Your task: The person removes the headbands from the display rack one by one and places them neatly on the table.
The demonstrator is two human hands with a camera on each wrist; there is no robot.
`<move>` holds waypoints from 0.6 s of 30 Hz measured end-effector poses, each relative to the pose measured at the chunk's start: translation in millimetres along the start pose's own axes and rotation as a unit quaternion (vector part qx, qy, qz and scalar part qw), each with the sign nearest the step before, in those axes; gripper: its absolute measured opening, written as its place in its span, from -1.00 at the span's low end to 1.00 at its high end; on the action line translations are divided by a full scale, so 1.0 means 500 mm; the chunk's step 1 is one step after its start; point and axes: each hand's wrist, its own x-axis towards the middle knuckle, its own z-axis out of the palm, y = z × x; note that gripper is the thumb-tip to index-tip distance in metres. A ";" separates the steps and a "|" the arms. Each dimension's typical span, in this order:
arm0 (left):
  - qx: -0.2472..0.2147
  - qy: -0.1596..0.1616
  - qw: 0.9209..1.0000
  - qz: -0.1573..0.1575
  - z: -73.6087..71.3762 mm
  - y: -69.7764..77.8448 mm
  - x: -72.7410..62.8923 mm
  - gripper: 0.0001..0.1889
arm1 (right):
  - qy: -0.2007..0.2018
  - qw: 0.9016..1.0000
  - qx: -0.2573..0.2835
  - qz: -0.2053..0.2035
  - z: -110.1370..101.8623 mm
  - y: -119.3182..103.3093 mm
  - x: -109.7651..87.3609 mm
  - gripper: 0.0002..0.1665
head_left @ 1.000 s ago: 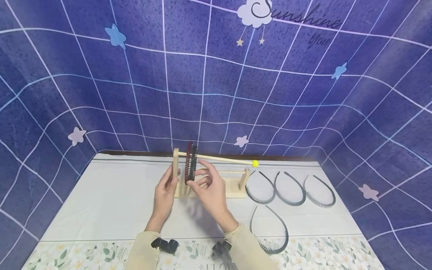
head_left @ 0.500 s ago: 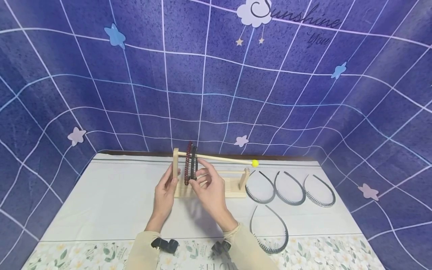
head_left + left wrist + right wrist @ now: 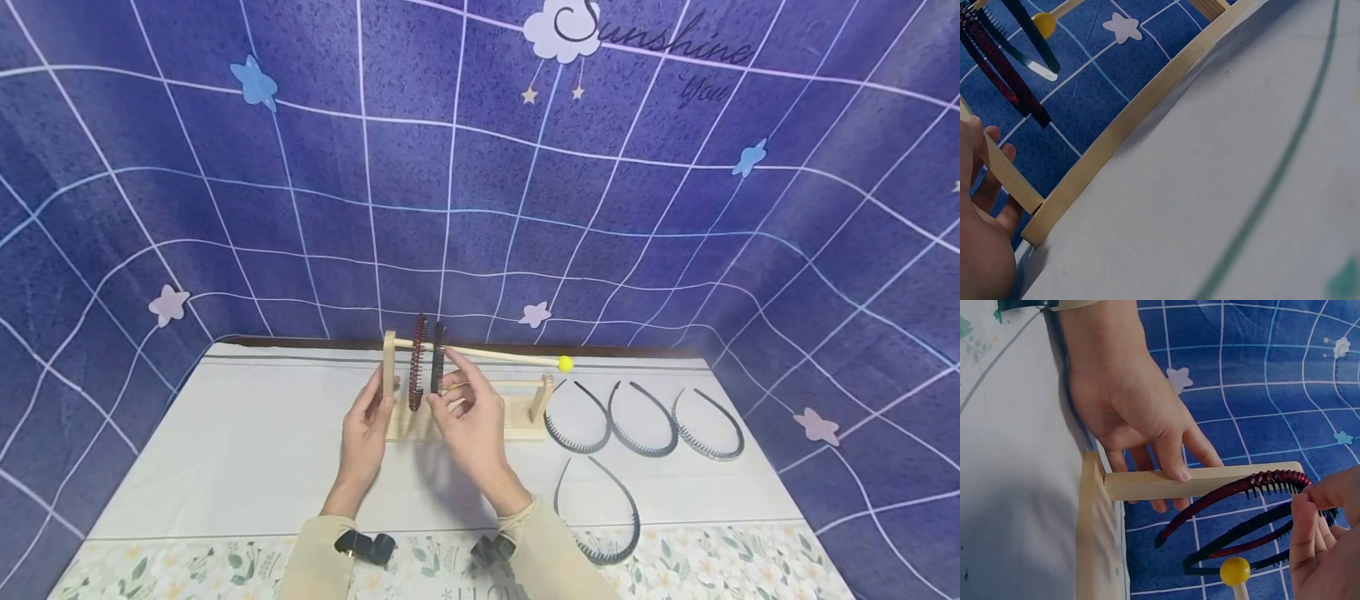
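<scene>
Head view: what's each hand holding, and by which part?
Right hand: a black headband, by its toothed curve. Left hand: the wooden stand, by its left upright.

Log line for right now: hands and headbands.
left hand: grips wooden upright | right hand: pinches black headband | red headband: hangs on rod | four dark headbands: lie on table

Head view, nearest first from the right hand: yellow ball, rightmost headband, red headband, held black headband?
1. Black headband: held in right hand.
2. Red headband: just left.
3. Yellow ball: right, rod's tip.
4. Rightmost headband: far right, on table.
</scene>
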 end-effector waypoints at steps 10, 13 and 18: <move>-0.006 0.002 1.000 0.003 -0.001 0.000 0.001 -0.41 | 0.029 0.999 0.018 -0.015 -0.010 -0.007 0.006 -0.17; -0.005 0.002 1.000 0.005 -0.001 0.000 0.001 -0.41 | 0.030 0.999 0.031 -0.021 -0.012 -0.011 0.006 -0.18; -0.007 0.005 1.000 0.009 0.000 -0.001 0.000 -0.41 | 0.031 0.998 0.053 -0.030 -0.013 -0.020 0.007 -0.19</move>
